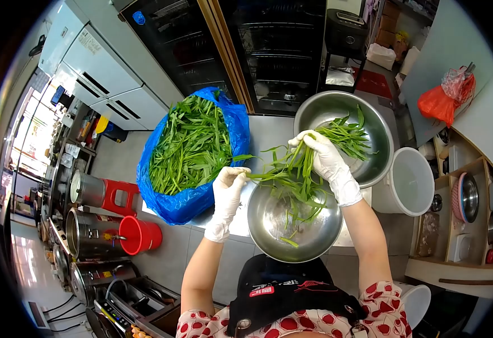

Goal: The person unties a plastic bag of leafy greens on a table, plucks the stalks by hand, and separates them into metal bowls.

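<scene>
My right hand (324, 156), in a white glove, is closed around a bunch of water spinach (300, 169). Some of its stems and leaves hang over the near steel bowl (266, 234), where a few loose green bits lie. With its fingertips my left hand (229, 194), also gloved, pinches a water spinach stem (257, 176) that reaches across toward the bunch. To the left, a blue plastic bag (185, 207) is heaped with water spinach (190, 146). More greens (350, 138) lie in the far steel bowl (384, 121), beyond my right hand.
A white bucket (411, 180) stands right of the bowls, beside a wooden shelf (486, 191) with pans. At left are a red bucket (140, 234), a red stool (121, 196) and large steel pots (83, 234). Dark glass-door cabinets (277, 50) stand behind.
</scene>
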Demonstrator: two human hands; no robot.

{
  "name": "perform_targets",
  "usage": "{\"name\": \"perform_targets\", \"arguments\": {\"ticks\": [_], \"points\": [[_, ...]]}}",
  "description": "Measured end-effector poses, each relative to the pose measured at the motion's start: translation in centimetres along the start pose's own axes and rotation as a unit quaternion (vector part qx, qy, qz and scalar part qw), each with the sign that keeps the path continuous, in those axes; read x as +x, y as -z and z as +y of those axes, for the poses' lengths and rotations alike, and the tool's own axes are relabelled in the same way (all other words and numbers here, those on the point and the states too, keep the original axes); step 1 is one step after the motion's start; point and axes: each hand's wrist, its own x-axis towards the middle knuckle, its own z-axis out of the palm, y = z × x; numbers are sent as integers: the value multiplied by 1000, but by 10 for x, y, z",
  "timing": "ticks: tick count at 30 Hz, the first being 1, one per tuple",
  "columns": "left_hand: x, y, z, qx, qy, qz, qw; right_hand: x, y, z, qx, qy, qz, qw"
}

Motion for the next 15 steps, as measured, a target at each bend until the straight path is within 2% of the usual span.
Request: {"name": "perform_targets", "arguments": {"ticks": [4,11,13,15], "points": [[-5,-2,4,-10,-15,8,1000,-7,16,3,156,35,-47,986],[-8,-2,2,-16,-25,15,999,-19,35,-4,181,55,-67,980],[-8,-1,2,-11,-19,25,999,-21,32,-11,168,92,-24,981],[-8,-1,0,-9,-12,39,999,-24,32,-23,158,74,-10,985]]}}
